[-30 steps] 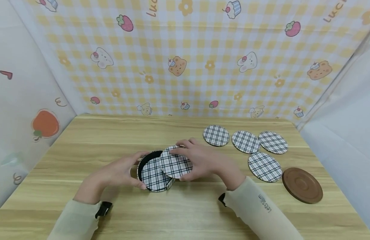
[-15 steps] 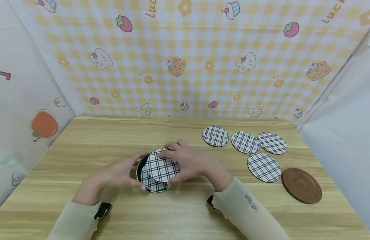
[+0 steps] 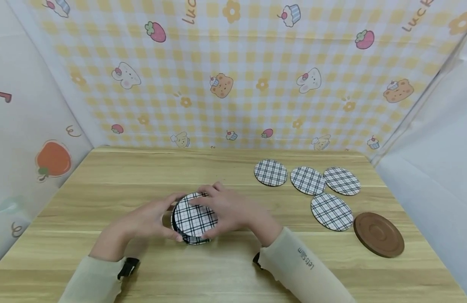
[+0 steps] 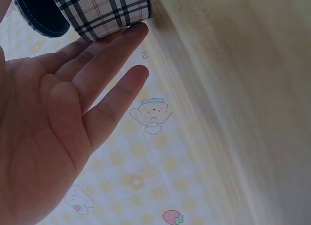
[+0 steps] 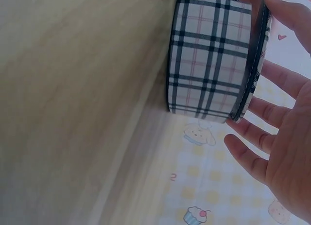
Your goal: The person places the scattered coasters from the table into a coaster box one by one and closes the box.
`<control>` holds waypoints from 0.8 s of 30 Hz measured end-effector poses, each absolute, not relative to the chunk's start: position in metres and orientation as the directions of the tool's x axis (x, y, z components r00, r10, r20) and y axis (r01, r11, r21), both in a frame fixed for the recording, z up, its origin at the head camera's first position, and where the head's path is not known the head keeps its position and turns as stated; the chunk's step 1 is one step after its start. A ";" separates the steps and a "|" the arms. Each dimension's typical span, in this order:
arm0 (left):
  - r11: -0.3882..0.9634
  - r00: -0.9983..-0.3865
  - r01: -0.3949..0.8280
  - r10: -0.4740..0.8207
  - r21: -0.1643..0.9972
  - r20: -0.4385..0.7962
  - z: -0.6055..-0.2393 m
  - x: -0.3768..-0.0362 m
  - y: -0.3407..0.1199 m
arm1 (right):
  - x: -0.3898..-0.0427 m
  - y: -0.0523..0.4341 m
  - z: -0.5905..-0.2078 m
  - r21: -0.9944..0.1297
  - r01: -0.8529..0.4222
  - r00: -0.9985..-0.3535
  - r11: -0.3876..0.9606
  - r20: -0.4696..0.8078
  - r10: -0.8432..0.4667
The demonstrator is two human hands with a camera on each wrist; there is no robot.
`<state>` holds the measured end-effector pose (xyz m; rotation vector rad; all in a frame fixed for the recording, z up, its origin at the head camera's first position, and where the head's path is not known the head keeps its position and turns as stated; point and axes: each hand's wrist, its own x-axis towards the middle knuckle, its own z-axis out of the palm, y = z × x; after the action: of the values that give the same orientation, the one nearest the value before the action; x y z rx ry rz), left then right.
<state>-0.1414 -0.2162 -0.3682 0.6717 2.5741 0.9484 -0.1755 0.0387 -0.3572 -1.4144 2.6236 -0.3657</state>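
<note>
A plaid round coaster holder (image 5: 209, 60) stands on the table, its checked side wall showing in both wrist views. My left hand (image 3: 152, 221) holds it from the left, thumb at the near side and fingers at the far side. Over its top, my right hand (image 3: 229, 210) grips a round plaid coaster (image 3: 195, 215) by the edges, thumb near and fingers far. The coaster's dark stitched underside faces the holder in the left wrist view, tilted a little over the rim. In the head view it covers most of the holder's opening.
Several matching coasters (image 3: 307, 180) lie spread on the wooden table (image 3: 218, 273) at the right. Beside them is a round brown lid-like disc (image 3: 379, 234) with ring grooves. A yellow checked cloth (image 3: 233, 75) hangs behind the table, with pale sheets at both sides.
My right hand has moved left with the coaster, bringing it from the holder's right side to over its opening. My left hand has stayed at the holder.
</note>
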 end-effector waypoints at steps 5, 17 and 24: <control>0.663 -0.834 0.329 0.538 0.673 -0.122 -0.369 -0.143 -0.217 | -0.174 0.033 -0.360 -0.269 -0.809 -0.545 0.523 0.009 -0.839; 0.664 -0.833 0.355 0.544 0.659 -0.099 -0.370 -0.142 -0.217 | -0.176 0.027 -0.361 -0.279 -0.814 -0.534 0.509 0.013 -0.846; 0.651 -0.830 0.359 0.550 0.669 -0.091 -0.371 -0.143 -0.218 | -0.177 0.027 -0.362 -0.278 -0.808 -0.539 0.520 -0.008 -0.842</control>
<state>-0.1430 -0.2182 -0.3711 0.7301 2.5852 0.9570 -0.1774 0.0272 -0.3625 -1.4279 2.6127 -0.3644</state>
